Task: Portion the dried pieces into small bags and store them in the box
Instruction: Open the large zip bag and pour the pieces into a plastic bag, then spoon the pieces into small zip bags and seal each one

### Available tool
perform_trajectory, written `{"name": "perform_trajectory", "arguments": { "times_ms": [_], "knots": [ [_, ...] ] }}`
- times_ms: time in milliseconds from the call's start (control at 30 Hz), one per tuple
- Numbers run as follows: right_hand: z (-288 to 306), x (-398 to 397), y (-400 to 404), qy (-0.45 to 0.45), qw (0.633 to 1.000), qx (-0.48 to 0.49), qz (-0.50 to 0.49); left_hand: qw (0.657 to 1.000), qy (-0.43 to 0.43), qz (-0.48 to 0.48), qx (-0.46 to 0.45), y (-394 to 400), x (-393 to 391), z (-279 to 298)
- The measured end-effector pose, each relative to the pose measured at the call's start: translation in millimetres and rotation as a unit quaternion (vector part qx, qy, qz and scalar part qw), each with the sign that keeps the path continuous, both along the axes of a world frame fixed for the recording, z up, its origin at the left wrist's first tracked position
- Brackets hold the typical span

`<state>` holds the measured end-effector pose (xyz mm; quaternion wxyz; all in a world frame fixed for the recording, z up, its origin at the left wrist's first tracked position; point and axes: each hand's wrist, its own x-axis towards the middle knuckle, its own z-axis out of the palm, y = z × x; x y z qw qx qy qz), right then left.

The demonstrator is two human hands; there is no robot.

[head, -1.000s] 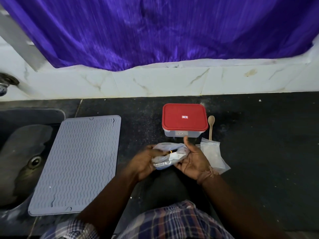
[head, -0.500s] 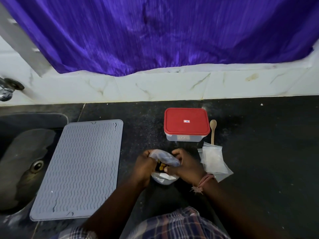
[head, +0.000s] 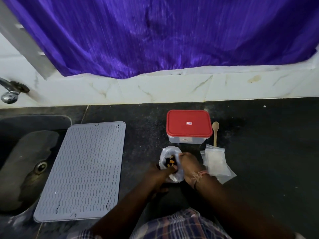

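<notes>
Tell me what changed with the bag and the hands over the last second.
The plastic bag, held bunched above the counter a second ago, now sits low with its mouth spread open, showing dried pieces. The right hand holds the rim; the left hand has its fingertips at the mouth. The red-lidded box, wooden spoon, small bags and grey mat stayed put.

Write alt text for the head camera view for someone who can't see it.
Two hands, left hand and right hand, hold open a clear plastic bag of dried pieces on a dark counter. Behind stand a red-lidded box, a wooden spoon and empty small bags.
</notes>
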<state>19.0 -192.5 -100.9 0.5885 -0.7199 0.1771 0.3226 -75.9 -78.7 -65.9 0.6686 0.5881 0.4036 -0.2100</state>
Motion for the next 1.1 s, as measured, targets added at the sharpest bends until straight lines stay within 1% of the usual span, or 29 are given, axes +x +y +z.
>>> {"name": "perform_trajectory", "arguments": {
  "times_ms": [33,133,200,267,333,400,433,500,533,567,600,633,667,700,733,767,833,900,967,1033,1100],
  "knots": [
    [-0.4,-1.5,2.3,0.002,1.0,0.003,-0.023,1.0,-0.008,-0.002,0.003,-3.1,-0.9,-1.5],
    [-3.4,-3.0,10.9,-0.002,0.994,-0.013,-0.111,0.998,-0.033,0.04,0.032,1.0,5.8,-2.8],
    [-9.4,-2.1,14.0,-0.011,0.988,-0.074,-0.139,0.996,-0.035,0.065,0.056,8.7,12.6,-6.5],
    [-11.1,-3.3,11.5,-0.043,0.986,-0.126,-0.104,0.992,-0.043,0.087,0.076,16.5,17.3,-11.1],
    [-10.3,-2.8,6.3,-0.085,0.989,-0.109,-0.049,0.988,-0.053,0.113,0.091,23.7,20.0,-17.3],
    [-9.5,-3.0,-0.3,-0.093,0.993,-0.067,0.007,0.981,-0.069,0.148,0.106,32.8,21.9,-22.5],
    [-8.7,-3.7,-2.9,-0.09,0.993,-0.061,0.035,0.977,-0.079,0.162,0.112,39.4,23.2,-28.3],
    [-5.4,-4.8,-9.9,-0.112,0.989,-0.082,0.06,0.974,-0.094,0.17,0.119,54.8,27.0,-55.1],
    [-3.1,-4.5,-16.1,-0.14,0.983,-0.103,0.055,0.974,-0.097,0.166,0.118,59.2,29.8,-68.5],
    [-1.1,-4.0,-24.4,-0.177,0.973,-0.137,0.051,0.974,-0.102,0.162,0.118,63.0,32.0,-80.2],
    [1.9,-3.6,-34.1,-0.229,0.954,-0.186,0.047,0.973,-0.106,0.159,0.129,60.8,33.2,-75.1],
    [2.3,-2.9,-47.0,-0.29,0.924,-0.246,0.041,0.972,-0.109,0.151,0.145,55.5,32.7,-62.4],
    [0.2,-2.0,-61.0,-0.344,0.881,-0.323,0.043,0.969,-0.122,0.141,0.161,46.3,31.2,-40.0],
    [-1.8,-2.0,-75.1,-0.365,0.839,-0.4,0.055,0.966,-0.131,0.133,0.181,38.9,30.0,-29.1],
    [-5.2,-1.4,-86.4,-0.348,0.812,-0.463,0.07,0.959,-0.139,0.135,0.206,30.9,28.6,-19.6],
    [-7.6,-1.2,-96.3,-0.309,0.804,-0.498,0.095,0.948,-0.139,0.143,0.246,23.5,26.7,-12.6],
    [-12.3,-3.6,-108.0,-0.254,0.821,-0.495,0.127,0.919,-0.137,0.128,0.346,13.8,23.3,-5.6],
    [-16.0,-4.9,-113.4,-0.265,0.837,-0.464,0.118,0.898,-0.131,0.108,0.406,7.5,19.0,-3.8],
    [-15.6,-3.7,-115.9,-0.289,0.844,-0.441,0.102,0.892,-0.13,0.105,0.42,1.1,13.9,1.4],
    [-15.5,-2.0,-119.7,-0.289,0.846,-0.439,0.093,0.893,-0.152,0.092,0.413,-6.7,7.8,3.5],
    [-15.5,-3.8,-122.5,-0.293,0.828,-0.463,0.113,0.895,-0.186,0.085,0.397,-13.5,2.6,3.8]
  ]
}}
